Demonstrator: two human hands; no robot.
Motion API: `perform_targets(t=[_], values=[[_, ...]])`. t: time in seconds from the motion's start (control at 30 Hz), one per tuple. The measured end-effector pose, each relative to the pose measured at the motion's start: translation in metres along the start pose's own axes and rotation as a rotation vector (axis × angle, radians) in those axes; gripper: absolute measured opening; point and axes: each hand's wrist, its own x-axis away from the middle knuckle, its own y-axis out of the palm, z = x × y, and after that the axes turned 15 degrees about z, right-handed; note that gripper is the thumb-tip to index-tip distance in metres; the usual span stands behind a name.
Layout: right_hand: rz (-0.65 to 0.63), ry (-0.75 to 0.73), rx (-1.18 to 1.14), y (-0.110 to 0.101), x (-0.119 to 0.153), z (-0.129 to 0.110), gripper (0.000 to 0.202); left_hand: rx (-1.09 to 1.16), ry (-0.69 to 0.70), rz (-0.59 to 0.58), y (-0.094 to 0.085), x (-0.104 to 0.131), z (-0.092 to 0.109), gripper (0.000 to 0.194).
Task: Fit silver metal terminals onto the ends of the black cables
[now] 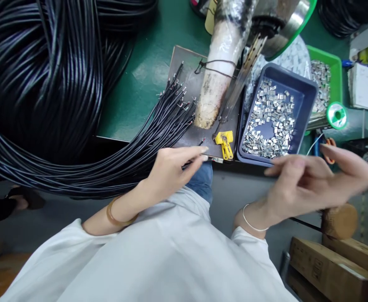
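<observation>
My left hand [174,167] is closed in a pinch on a black cable [187,165] near the front edge of the work surface. The cable's stripped end, with small coloured wires, sticks up just past my fingertips. A thick bundle of black cables [146,147] runs behind that hand, many with bare wire ends. My right hand [312,180], blurred by motion, is raised with its fingers apart in front of the dark blue tray [300,90]. Small silver metal clips [267,142] lie in the tray. Nothing shows between the right fingers.
A large black cable coil [42,75] fills the left. A plastic-wrapped post [217,84] slants over the grey board, beside a yellow tool piece [225,142]. A green bin [336,75], a green-rimmed spool [337,115] and orange-handled scissors [330,151] are at right; cardboard boxes [325,264] stand below.
</observation>
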Motion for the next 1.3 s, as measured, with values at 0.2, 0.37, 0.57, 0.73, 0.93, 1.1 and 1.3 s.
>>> perform_targets(t=[0.2, 0.37, 0.57, 0.73, 0.93, 1.1, 1.3], values=[[-0.129, -0.010, 0.333, 0.022, -0.031, 0.030, 0.009, -0.218, 0.092, 0.000, 0.011, 0.001, -0.023, 0.012], [-0.332, 0.001, 0.291, 0.035, -0.055, 0.053, 0.010, -0.125, 0.188, 0.087, 0.018, -0.001, -0.017, 0.014], [-0.337, 0.007, 0.382, 0.041, -0.074, 0.067, 0.011, 0.696, -0.428, -0.321, 0.008, 0.007, 0.016, 0.011], [-0.326, -0.095, 0.457, 0.041, -0.069, 0.064, 0.014, 0.910, -0.982, -0.257, 0.016, 0.023, 0.007, 0.024], [-0.247, -0.169, 0.647, 0.048, -0.056, 0.059, 0.017, 0.912, -0.991, -0.101, 0.016, 0.012, -0.005, 0.020], [-0.176, -0.192, 0.618, 0.051, -0.057, 0.068, 0.013, 0.884, -0.880, -0.138, 0.019, -0.005, 0.000, 0.023], [0.122, -0.032, 0.239, 0.048, -0.041, 0.045, 0.012, 0.792, -0.751, -0.098, 0.024, -0.009, 0.004, 0.025]])
